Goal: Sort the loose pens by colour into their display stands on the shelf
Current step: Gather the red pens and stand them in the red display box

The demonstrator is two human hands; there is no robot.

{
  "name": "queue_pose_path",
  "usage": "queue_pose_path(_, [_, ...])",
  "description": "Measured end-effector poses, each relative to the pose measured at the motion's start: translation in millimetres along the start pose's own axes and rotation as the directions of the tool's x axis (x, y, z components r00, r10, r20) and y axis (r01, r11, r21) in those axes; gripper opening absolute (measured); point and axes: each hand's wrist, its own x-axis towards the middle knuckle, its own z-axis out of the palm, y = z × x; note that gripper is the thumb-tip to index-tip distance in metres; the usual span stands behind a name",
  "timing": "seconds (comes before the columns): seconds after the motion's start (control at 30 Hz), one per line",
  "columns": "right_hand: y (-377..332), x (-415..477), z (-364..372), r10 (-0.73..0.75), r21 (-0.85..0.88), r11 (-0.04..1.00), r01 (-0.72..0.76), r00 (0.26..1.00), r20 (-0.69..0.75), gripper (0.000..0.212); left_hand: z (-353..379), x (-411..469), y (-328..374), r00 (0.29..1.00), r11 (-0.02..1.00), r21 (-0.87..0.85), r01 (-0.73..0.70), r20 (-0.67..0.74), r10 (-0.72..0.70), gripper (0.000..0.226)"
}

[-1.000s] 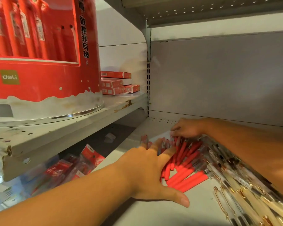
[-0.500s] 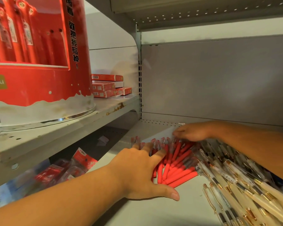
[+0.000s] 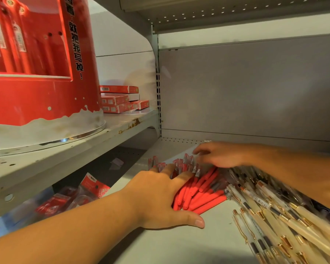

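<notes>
**Shelf contents, head view**

1. Red pens (image 3: 204, 193): a loose fan of red barrels lying flat on the lower shelf (image 3: 179, 244). The clear ends point toward the grey back panel (image 3: 246, 88) and the butt ends toward the viewer.
2. Cream pens (image 3: 274, 216): a heap of pale barrels with gold clips on the same shelf. It lies just right of the red fan, touches it, and runs off the lower right corner.
3. Left hand (image 3: 160, 197): laid palm-down on the left side of the red fan. The fingers are straight and spread across the barrels, and the thumb is stretched out along the shelf near the butt ends. It is wide and flat, with nothing closed inside it.
4. Right hand (image 3: 217, 155): comes in from the right above the cream heap and sits at the far ends of the red pens. The fingers bend downward (blurred, so I cannot tell whether they pinch a pen or only touch).
5. Display stand (image 3: 36, 92): large, round and red, with black lettering down its side, a white wavy band at its foot and a metal base ring. It stands on the higher shelf (image 3: 122, 124) at left, well apart from the loose pens.
6. Boxes (image 3: 120, 100): a small stack of flat red boxes on that higher shelf, just behind the stand.
7. Packets (image 3: 74, 197): red and clear, below the higher shelf and partly hidden.
</notes>
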Motion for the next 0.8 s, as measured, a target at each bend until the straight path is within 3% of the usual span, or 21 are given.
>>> queue_pose_path(0.07, [14.9, 2.5, -8.5, 0.105, -0.02, 0.994, -0.107, 0.993, -0.059, 0.043, -0.4, -3.7, 0.7, 1.0, 1.0, 0.017, -0.013, -0.013, 0.013, 0.106])
queue_pose_path(0.17, [30.3, 2.6, -9.2, 0.199, -0.101, 0.975, -0.2, 0.98, -0.018, 0.037, 0.1, -5.9, 1.0, 0.999, 0.999, 0.035, -0.026, -0.032, 0.027, 0.106])
queue_pose_path(0.23, [31.9, -0.6, -7.2, 0.178, -0.126, 0.977, -0.174, 0.984, 0.026, 0.03, 0.4, -4.6, 0.7, 0.998, 0.998, 0.046, -0.036, -0.053, 0.038, 0.106])
queue_pose_path(0.47, [15.6, -11.9, -6.4, 0.026, 0.042, 0.999, -0.028, 0.999, 0.044, 0.028, -0.3, -3.9, -0.5, 0.994, 0.993, 0.102, -0.061, -0.088, 0.07, 0.11])
queue_pose_path(0.7, [-1.4, -5.2, 6.7, -0.023, 0.049, 0.998, 0.025, 0.999, -0.032, 0.038, -0.1, -4.7, -2.5, 0.995, 0.996, 0.074, -0.051, -0.08, 0.057, 0.115])
queue_pose_path(0.8, [-0.5, -7.2, 6.5, -0.018, 0.059, 0.998, 0.02, 0.999, -0.038, 0.044, -2.9, -4.6, -1.4, 0.995, 0.997, 0.021, -0.075, -0.067, 0.076, 0.104])
